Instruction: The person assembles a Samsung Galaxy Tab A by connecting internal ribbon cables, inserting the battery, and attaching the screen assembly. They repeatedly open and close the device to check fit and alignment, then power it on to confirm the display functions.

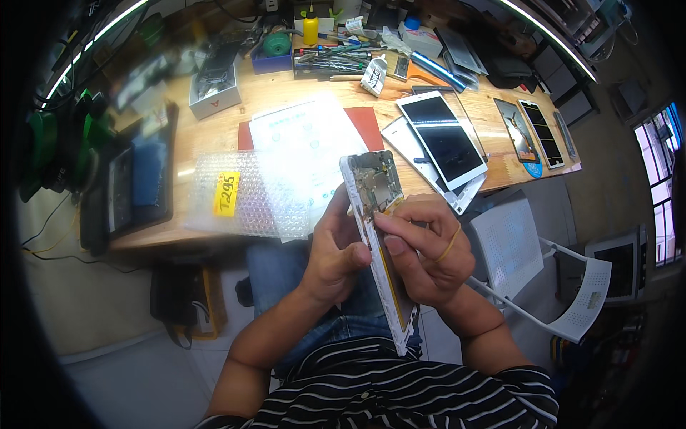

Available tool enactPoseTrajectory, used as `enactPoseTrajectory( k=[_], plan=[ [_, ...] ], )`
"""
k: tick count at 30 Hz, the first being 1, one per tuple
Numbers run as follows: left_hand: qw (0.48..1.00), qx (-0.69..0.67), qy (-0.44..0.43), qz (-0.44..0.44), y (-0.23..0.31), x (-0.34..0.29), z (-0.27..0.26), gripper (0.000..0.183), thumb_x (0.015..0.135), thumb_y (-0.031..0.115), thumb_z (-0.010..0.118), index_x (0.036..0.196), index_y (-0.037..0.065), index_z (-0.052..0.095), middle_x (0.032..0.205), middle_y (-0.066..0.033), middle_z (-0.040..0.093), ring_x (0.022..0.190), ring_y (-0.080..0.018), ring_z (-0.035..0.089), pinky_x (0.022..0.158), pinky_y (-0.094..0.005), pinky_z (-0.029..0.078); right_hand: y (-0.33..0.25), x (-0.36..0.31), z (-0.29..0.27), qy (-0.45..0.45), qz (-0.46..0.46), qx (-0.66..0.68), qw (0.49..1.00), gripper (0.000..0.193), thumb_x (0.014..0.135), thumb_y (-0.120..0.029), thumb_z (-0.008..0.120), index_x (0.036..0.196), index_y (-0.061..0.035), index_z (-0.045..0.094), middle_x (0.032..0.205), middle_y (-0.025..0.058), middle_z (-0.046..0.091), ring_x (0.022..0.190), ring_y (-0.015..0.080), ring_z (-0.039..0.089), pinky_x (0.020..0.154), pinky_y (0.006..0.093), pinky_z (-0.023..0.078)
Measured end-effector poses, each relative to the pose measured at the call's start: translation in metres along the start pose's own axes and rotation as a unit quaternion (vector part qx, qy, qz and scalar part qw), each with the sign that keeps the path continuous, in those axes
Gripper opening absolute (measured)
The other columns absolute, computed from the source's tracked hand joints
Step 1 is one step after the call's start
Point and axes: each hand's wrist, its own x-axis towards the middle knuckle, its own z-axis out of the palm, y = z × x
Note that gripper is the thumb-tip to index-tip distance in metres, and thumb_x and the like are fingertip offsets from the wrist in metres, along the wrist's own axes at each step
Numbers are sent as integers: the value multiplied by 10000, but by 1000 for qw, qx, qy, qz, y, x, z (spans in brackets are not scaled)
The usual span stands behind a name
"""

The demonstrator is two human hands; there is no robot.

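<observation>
An opened tablet with a white frame stands tilted on edge above my lap, its circuit board bare at the upper end. My left hand grips it by the left side, thumb lying along the frame's edge. On the other side, my right hand is closed, thumb and forefinger pinched together against the inside just below the board. Whatever lies between those fingertips is too small to make out. A thin yellow band loops around the right hand's fingers.
Papers and bubble wrap with a yellow label lie on the wooden bench. To the right rest a white tablet and loose screen panels. Tools crowd the back. A white chair stands at the right.
</observation>
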Motion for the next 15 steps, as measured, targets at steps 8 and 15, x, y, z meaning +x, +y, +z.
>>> enactPoseTrajectory(
  k=[8,15],
  plan=[
    [1000,-12,-7,-11,-2,0,-3,1111,708,425,920,1527,28,284,1389,-135,521,1287,-256,532,1081,-384,441,5,-2,0,6,96,135,986,291,846,-43,754,1133,2,740,1050,150,659,904,227,641,792,319,507],
    [996,78,31,38,-3,2,0,1025,712,543,878,1423,-12,390,1336,-159,559,1200,-241,606,1029,-381,513,7,0,0,8,58,54,997,262,824,-44,768,1082,-6,759,965,127,689,858,214,649,746,297,483]
  ],
)
